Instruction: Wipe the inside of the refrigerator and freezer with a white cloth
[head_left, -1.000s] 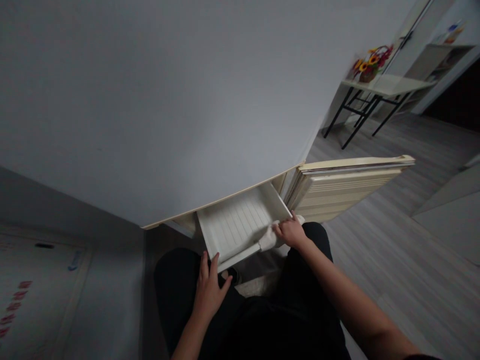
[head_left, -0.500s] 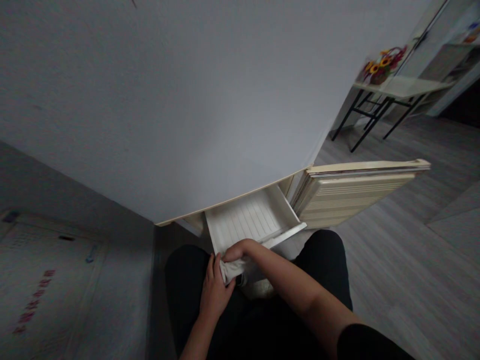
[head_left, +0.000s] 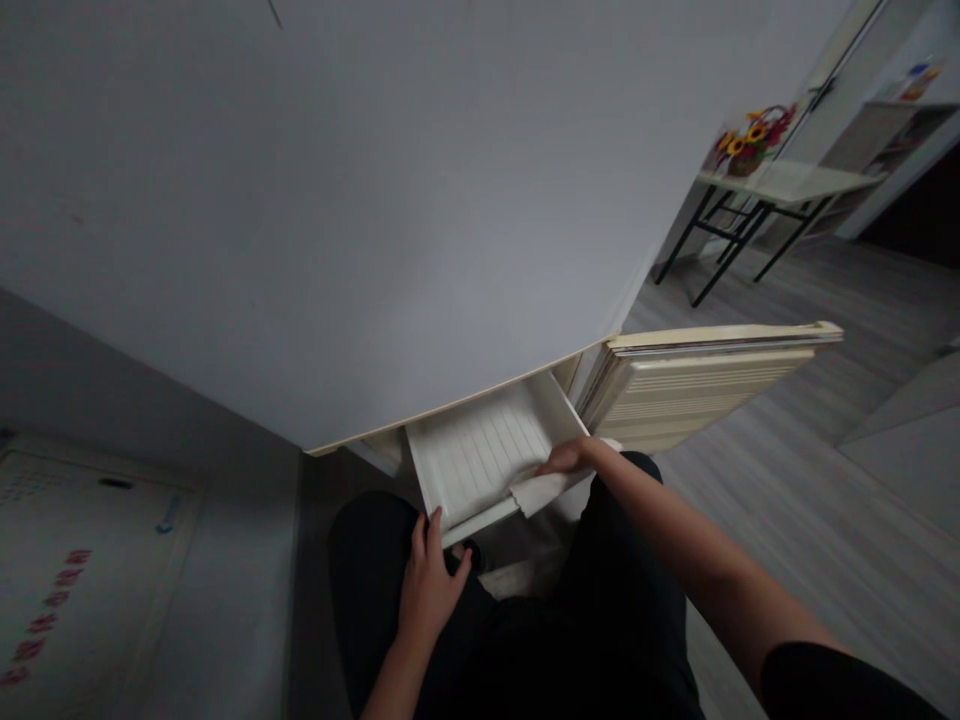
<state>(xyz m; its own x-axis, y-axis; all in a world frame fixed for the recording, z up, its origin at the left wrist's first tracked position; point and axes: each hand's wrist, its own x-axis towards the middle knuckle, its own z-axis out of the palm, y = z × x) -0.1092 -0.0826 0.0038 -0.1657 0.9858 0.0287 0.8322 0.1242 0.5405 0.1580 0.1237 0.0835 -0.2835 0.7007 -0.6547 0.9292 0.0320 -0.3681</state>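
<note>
The right hand point(head_left: 568, 458) lies on a pale cloth point(head_left: 541, 489) at the front right corner of a pulled-out white drawer point(head_left: 480, 452). Its fingers are spread flat and pressed down on the cloth rather than closed around it, which looks like a wiping hold. The cloth hangs partly over the drawer's front lip, just below those fingers. The left hand point(head_left: 430, 580) rests at the drawer's front left corner, fingers loosely apart and tips touching the lip, seemingly to steady the drawer while the other hand presses. Neither hand clamps anything.

Beyond the fingers, the drawer's ribbed floor runs back under a large grey fridge front point(head_left: 360, 200). To the right of the right hand, a cream door point(head_left: 697, 385) stands swung open. The person's dark-clad knees sit below both hands. The floor point(head_left: 810, 500) is grey wood plank. Far off to the right stands a small bench point(head_left: 780, 182) on black legs, bearing a basket of flowers point(head_left: 750, 140).
</note>
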